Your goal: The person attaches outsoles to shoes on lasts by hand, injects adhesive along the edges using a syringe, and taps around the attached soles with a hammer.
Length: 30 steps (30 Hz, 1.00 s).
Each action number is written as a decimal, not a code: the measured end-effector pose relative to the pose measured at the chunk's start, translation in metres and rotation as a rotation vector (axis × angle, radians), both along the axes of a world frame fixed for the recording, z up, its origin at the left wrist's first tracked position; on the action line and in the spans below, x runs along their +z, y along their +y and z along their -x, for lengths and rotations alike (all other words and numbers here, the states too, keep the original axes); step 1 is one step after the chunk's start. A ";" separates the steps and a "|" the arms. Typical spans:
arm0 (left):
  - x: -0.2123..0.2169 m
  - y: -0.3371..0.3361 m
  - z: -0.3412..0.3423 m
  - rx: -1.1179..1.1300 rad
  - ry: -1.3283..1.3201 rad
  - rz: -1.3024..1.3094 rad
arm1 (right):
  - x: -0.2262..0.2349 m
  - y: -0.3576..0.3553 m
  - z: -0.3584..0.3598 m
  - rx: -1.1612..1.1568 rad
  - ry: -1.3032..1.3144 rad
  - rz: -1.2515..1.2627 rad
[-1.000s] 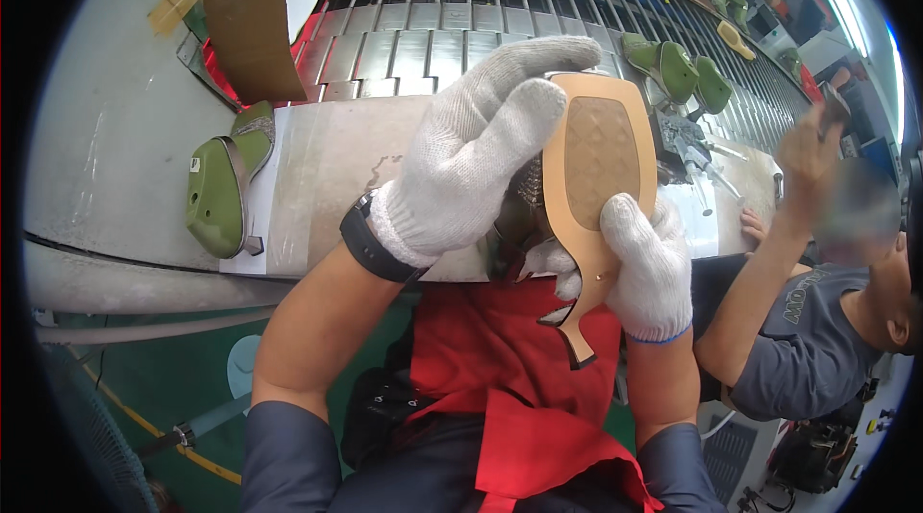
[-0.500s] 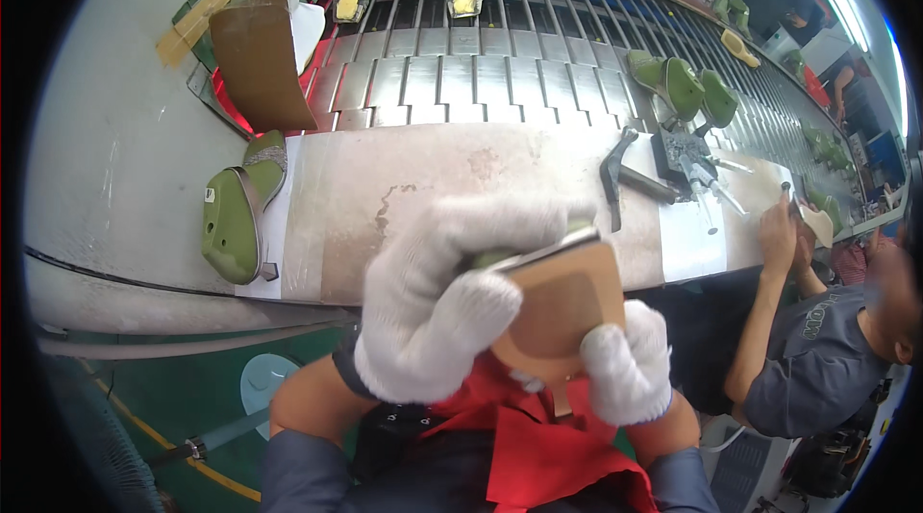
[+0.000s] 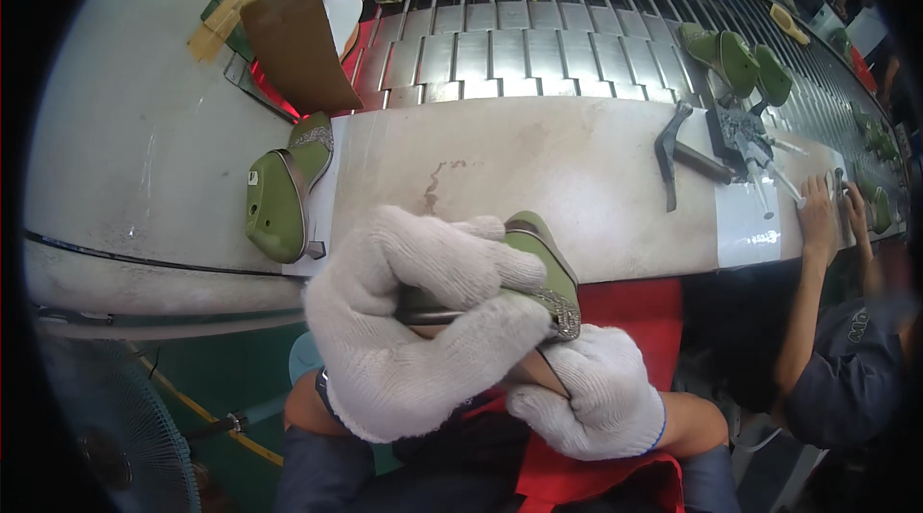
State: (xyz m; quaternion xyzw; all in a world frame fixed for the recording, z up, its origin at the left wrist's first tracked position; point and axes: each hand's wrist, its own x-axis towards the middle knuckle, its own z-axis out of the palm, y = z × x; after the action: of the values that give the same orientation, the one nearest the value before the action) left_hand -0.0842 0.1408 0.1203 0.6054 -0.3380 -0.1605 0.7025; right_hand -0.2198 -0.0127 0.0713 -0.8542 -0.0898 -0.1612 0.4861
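Against the worn bench edge (image 3: 577, 253), both knit-gloved hands, left hand (image 3: 413, 321) and right hand (image 3: 586, 393), clasp a green, seemingly glitter-trimmed shoe (image 3: 543, 268).

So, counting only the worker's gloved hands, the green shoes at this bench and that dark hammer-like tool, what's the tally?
White-gloved hands: 2, left hand and right hand
Green shoes: 2, the held shoe and the lying shoe at the left of the bench
Dark hammer-like tool: 1
Total: 5
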 end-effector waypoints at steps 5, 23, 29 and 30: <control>-0.013 0.002 -0.012 0.270 -0.078 -0.056 | -0.004 -0.011 -0.009 -0.031 -0.016 -0.042; -0.023 0.001 -0.005 0.453 -0.465 -0.200 | -0.003 -0.010 -0.013 -0.219 -0.160 0.040; 0.002 -0.034 0.011 0.228 -0.212 0.016 | 0.029 -0.032 -0.019 -0.315 -0.298 0.029; 0.009 -0.040 0.016 0.085 -0.098 0.085 | 0.044 -0.040 -0.021 -0.231 -0.209 0.060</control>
State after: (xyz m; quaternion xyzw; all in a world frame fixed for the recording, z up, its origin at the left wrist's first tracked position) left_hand -0.1005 0.1007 0.1294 0.5960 -0.3526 -0.0860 0.7163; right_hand -0.1990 -0.0531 0.1154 -0.8516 -0.0458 -0.3013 0.4266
